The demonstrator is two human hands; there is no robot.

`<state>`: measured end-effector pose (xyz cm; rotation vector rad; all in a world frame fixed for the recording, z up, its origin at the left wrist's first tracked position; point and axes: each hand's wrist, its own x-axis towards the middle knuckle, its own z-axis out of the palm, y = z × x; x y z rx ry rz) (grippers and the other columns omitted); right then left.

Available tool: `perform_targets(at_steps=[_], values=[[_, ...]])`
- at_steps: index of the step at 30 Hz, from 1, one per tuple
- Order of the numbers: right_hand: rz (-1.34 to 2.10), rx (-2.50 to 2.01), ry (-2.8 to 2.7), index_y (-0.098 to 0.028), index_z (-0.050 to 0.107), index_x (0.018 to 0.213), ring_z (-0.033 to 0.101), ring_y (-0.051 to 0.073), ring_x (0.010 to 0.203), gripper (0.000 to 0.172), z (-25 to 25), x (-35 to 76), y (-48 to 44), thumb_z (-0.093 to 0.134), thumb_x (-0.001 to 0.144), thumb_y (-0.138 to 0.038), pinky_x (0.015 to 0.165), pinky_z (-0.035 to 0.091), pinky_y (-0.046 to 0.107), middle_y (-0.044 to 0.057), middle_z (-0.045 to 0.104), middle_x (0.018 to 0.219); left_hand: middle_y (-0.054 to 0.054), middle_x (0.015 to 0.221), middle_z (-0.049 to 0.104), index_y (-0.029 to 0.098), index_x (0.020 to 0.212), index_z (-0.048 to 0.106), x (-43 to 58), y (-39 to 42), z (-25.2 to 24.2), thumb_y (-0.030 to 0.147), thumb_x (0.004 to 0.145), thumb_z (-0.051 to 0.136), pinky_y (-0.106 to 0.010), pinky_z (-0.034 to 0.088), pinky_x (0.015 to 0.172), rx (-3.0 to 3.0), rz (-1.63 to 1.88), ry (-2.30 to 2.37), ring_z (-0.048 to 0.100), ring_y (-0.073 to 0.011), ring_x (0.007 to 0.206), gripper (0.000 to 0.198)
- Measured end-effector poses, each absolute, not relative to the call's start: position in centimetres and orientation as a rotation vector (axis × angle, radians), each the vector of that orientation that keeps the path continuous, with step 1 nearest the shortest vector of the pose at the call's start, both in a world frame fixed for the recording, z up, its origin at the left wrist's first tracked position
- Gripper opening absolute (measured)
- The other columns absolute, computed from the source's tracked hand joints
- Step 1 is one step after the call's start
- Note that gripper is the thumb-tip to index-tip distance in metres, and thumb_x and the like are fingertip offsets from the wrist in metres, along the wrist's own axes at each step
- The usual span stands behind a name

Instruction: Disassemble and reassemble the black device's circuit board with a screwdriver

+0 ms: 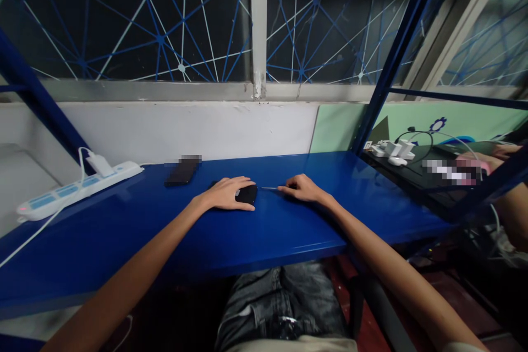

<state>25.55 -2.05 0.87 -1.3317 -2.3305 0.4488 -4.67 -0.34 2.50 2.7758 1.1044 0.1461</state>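
My left hand (226,193) lies over a flat black phone (247,194) on the blue table, thumb along its near edge and fingers across the far side. Much of the phone is hidden under the palm. To its right, my right hand (303,188) is closed around a thin metal rod, like a slim screwdriver (270,188). Its tip points left at the phone's right end, a small gap apart. The handle, if any, is hidden in my fingers. Another dark, flat phone-like thing (181,172), partly blurred out, rests further back on the left.
A white power strip (78,190) with a plugged-in charger and cable lies at the table's left. Blue metal posts (396,55) rise at both sides. On the right, white chargers (396,149) and cables sit on a neighbouring table, where another person's arm (511,203) shows.
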Motion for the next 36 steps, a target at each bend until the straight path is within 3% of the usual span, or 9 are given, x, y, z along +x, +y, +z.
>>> perform_targets(at_steps=[4, 14, 23, 28, 33, 36], values=[[0.410, -1.355, -2.332, -0.016, 0.055, 0.057, 0.035, 0.009, 0.047, 0.055, 0.8, 25.2, -2.2, 0.045, 0.087, -0.062, 0.050, 0.021, 0.027, -0.002, 0.045, 0.050, -0.011, 0.149, 0.041, 0.029, 0.143, 0.043, -4.1, -0.4, 1.1, 0.075, 0.076, 0.056, -0.054, 0.026, 0.108, 2.841, 0.251, 1.116, 0.035, -0.0365, 0.137, 0.082], [0.442, -1.372, -2.334, -0.015, 0.058, 0.059, 0.036, 0.009, 0.049, 0.058, 0.7, 25.2, -2.1, 0.044, 0.086, -0.065, 0.051, 0.020, 0.026, -0.001, 0.047, 0.052, -0.010, 0.152, 0.036, 0.026, 0.146, 0.037, -4.0, -1.1, 1.2, 0.081, 0.077, 0.045, -0.054, 0.025, 0.108, 2.869, 0.141, 1.148, 0.031, -0.0373, 0.139, 0.089], [0.403, -1.335, -2.348, -0.016, 0.057, 0.060, 0.037, 0.010, 0.051, 0.048, 0.8, 25.2, -2.2, 0.046, 0.089, -0.053, 0.053, 0.022, 0.026, -0.001, 0.047, 0.053, -0.010, 0.152, 0.036, 0.025, 0.146, 0.037, -3.8, -1.5, 1.2, 0.082, 0.077, 0.044, -0.054, 0.025, 0.108, 2.865, 0.136, 1.183, 0.030, -0.0374, 0.139, 0.090], [0.555, -1.280, -2.324, -0.016, 0.062, 0.071, 0.039, 0.010, 0.054, 0.037, 1.1, 25.8, -1.9, 0.056, 0.084, -0.050, 0.053, 0.024, 0.024, -0.002, 0.051, 0.060, -0.011, 0.152, 0.036, 0.024, 0.147, 0.037, -3.8, -1.4, 1.0, 0.081, 0.077, 0.044, -0.054, 0.025, 0.107, 2.855, 0.148, 1.191, 0.030, -0.0375, 0.139, 0.091], [0.803, -1.178, -2.230, -0.015, 0.058, 0.067, 0.037, 0.009, 0.055, 0.046, 0.7, 26.0, -1.2, 0.061, 0.077, -0.059, 0.053, 0.028, 0.024, -0.002, 0.048, 0.061, -0.010, 0.152, 0.038, 0.024, 0.146, 0.037, -3.8, -1.6, 0.9, 0.082, 0.077, 0.043, -0.053, 0.025, 0.107, 2.852, 0.171, 1.183, 0.031, -0.0370, 0.139, 0.090], [0.889, -1.201, -2.222, -0.015, 0.057, 0.063, 0.035, 0.009, 0.051, 0.051, 0.9, 25.8, -0.3, 0.055, 0.081, -0.063, 0.050, 0.027, 0.024, -0.003, 0.046, 0.056, -0.011, 0.150, 0.039, 0.024, 0.146, 0.037, -3.8, -1.7, 0.9, 0.082, 0.077, 0.042, -0.052, 0.025, 0.108, 2.844, 0.206, 1.202, 0.032, -0.0369, 0.138, 0.090]])
